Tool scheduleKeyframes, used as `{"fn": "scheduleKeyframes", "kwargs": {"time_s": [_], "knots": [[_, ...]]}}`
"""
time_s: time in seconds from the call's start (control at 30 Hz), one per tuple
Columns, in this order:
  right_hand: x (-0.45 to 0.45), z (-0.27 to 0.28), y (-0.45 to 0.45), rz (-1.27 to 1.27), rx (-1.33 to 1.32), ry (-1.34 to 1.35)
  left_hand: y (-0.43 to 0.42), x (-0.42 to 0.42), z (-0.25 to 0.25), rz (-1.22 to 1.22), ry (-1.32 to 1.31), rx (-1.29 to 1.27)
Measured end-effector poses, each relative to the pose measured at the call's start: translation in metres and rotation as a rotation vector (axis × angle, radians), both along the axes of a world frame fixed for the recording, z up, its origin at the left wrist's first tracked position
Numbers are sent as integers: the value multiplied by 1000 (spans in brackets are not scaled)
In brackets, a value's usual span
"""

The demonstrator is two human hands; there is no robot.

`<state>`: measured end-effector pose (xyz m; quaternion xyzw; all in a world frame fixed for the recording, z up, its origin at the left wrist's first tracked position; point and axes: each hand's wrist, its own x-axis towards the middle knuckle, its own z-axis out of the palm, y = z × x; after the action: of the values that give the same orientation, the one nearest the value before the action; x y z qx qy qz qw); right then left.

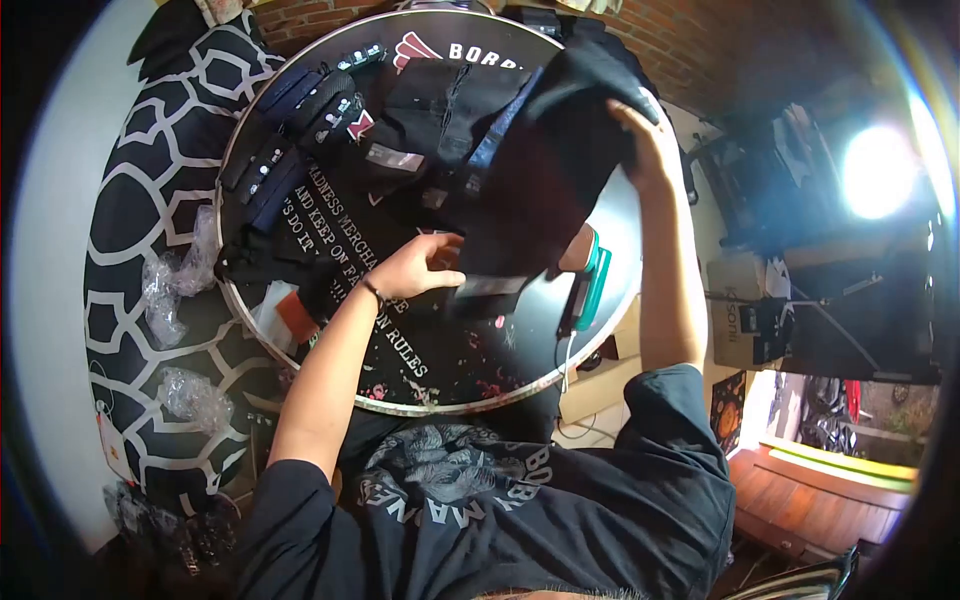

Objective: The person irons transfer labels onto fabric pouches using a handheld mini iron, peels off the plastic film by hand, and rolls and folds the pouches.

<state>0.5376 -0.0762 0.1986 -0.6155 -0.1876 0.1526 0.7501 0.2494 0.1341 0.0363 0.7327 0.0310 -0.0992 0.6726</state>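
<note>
My right hand [648, 140] grips the upper right edge of a large piece of black cloth [545, 160], lifting it above the round table [625, 235]. The cloth hangs down toward the middle and is partly blurred. A grey strip [492, 286] runs along its lower end. My left hand [418, 266] is beside that end, thumb and fingers curved and apart, the thumb tip close to the strip. Behind the cloth lies another dark folded garment [425, 110] with a grey label [394, 157], and a blue denim-like strip [503, 125] shows alongside.
Rolled dark items with small white prints [335, 115] line the table's left rim. A teal device [592, 290] with a white cable lies at the right rim. Clear crumpled plastic [195, 398] sits on the patterned sofa [125, 210]. A cardboard box [735, 305] stands at right.
</note>
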Motion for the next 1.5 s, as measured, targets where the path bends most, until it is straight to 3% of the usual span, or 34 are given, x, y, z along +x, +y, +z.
{"fn": "scheduleKeyframes", "kwargs": {"time_s": [0.07,0.13,0.2,0.23,0.27,0.4,0.5,0.6,0.67,0.73,0.77,0.87,0.97,1.03,1.07,1.13,1.2,1.27,1.33,1.4,1.5], "knots": [[79,-11,-6,152,115,110,3,37,15,-145,70,-251],[133,-31,-6,151,107,186,-1,60,2,1,-38,-136],[169,-43,-4,176,75,213,-6,82,-3,153,-59,-142],[182,-49,-2,143,62,207,-12,89,-3,226,-141,-275],[197,-53,1,151,71,208,-7,93,-3,233,-37,-290],[225,-58,20,107,32,245,10,115,1,409,-253,-173],[248,-57,54,128,26,262,22,109,20,558,-206,-242],[259,-59,86,142,217,207,22,108,28,736,-143,-448],[288,-85,100,144,204,160,28,110,9,822,-121,-468],[276,-93,113,-435,-342,-45,26,100,-2,924,-87,-511],[267,-101,105,-358,-367,-97,21,88,-9,940,-42,-496],[240,-147,106,-484,-492,-389,-5,32,9,816,66,-375],[133,-125,106,-416,-474,-659,-21,-40,9,567,134,-348],[84,-126,128,-48,-358,-720,-33,-79,13,537,122,-85],[55,-115,143,57,-484,-779,-38,-99,0,578,62,137],[37,-129,188,94,-533,-793,-46,-123,14,566,74,419],[56,-143,236,37,-648,-759,-50,-142,1,521,-172,704],[63,-129,268,-27,-1092,-688,-49,-158,-13,448,-191,714],[73,-132,287,-22,-1282,-566,-49,-161,-25,465,-269,692],[70,-130,294,35,-1445,-536,-47,-161,-28,463,-298,711],[57,-132,301,-71,-1434,-700,-44,-165,-27,475,-316,640]]}}
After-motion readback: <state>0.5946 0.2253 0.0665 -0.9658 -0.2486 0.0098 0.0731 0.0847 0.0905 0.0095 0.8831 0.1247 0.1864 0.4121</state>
